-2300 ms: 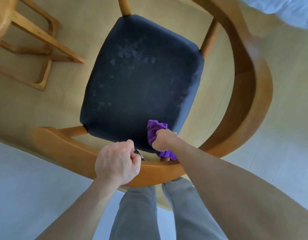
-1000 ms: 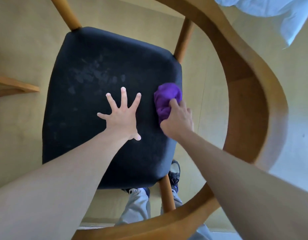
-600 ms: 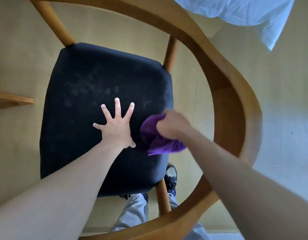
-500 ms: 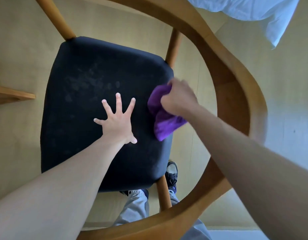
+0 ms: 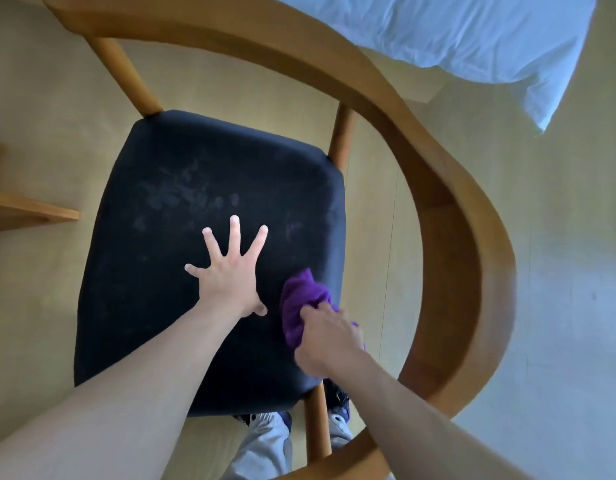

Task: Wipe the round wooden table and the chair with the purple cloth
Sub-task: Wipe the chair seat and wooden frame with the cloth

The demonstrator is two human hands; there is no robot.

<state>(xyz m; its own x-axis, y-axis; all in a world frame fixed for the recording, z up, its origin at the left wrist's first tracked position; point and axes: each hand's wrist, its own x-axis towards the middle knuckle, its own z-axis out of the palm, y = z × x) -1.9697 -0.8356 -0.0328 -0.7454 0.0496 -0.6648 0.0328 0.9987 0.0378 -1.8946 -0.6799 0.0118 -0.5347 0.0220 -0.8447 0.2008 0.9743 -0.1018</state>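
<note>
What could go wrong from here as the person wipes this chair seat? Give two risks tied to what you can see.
1. The left hand lies spread flat on the dark seat, so it may leave fresh marks and cover a patch.
2. The pale smudges lie far from the purple cloth in the right hand; they might get missed.

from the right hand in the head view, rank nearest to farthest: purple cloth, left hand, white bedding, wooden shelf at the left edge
1. purple cloth: gripped by the right hand, on the chair seat's right side.
2. left hand: just left, flat on the seat.
3. wooden shelf: far left edge.
4. white bedding: top right corner.
</note>
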